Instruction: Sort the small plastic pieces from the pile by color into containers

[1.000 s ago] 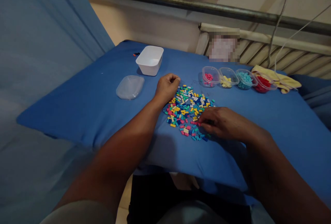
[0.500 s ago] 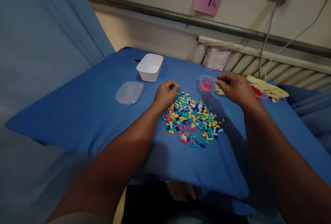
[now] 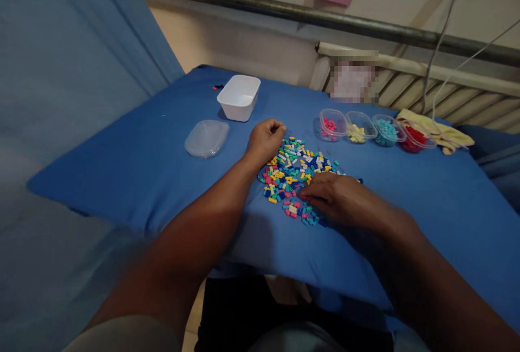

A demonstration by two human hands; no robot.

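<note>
A loose pile of small toy bricks (image 3: 290,160), in yellow, white, green, blue and pink, lies spread on the blue-covered table. At its upper left edge rests my left hand (image 3: 265,139), its fingers curled closed; whatever is inside them is hidden. My right hand (image 3: 335,196) is low over the pile's right side, thumb and fingers pinched around a pink brick (image 3: 305,196), and it covers part of the pile. Behind the pile stands a clear tub with pink bricks (image 3: 330,127), beside a tub with pale yellow bricks (image 3: 356,133).
Farther right are tubs of light blue bricks (image 3: 385,131) and red bricks (image 3: 414,138), by a yellow cloth (image 3: 455,132). A white container (image 3: 239,100) and a clear lid (image 3: 207,139) sit left. A radiator (image 3: 426,78) and pipe (image 3: 260,11) run along the wall.
My right hand has come from beside the pink tub down and left onto the pile, uncovering the tubs behind it. My left hand has stayed at the pile's edge. The view has shifted slightly.
</note>
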